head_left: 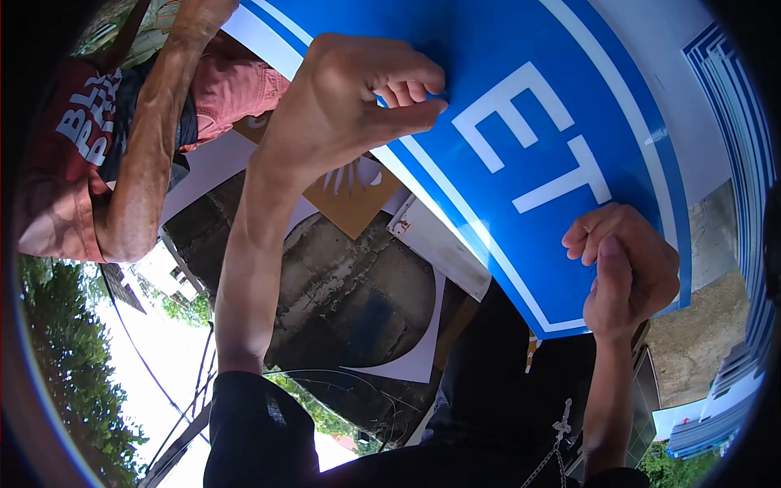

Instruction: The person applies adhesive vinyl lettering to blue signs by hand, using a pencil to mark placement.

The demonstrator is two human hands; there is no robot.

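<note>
A large blue sign (455, 195) with a white border line and the white letters "ET" fills the upper middle of the view. Over its left part, my left hand (366, 93) is closed, its fingers curled and the thumb close to the index finger. Whatever may be between those fingertips cannot be made out. My right hand (626, 268) is at the sign's lower right corner, fingers curled in and thumb pressed toward them. It too is closed, and anything inside it is hidden. Whether either hand touches the sign's surface is hard to tell.
At the upper left stands another person in a red shirt (61, 187), one forearm (154, 138) reaching toward the sign's edge. Below lie a brown sheet with a white hand shape (350, 199) and a white cut-out sheet (419, 358). Stacked blue-edged sheets (736, 114) line the right.
</note>
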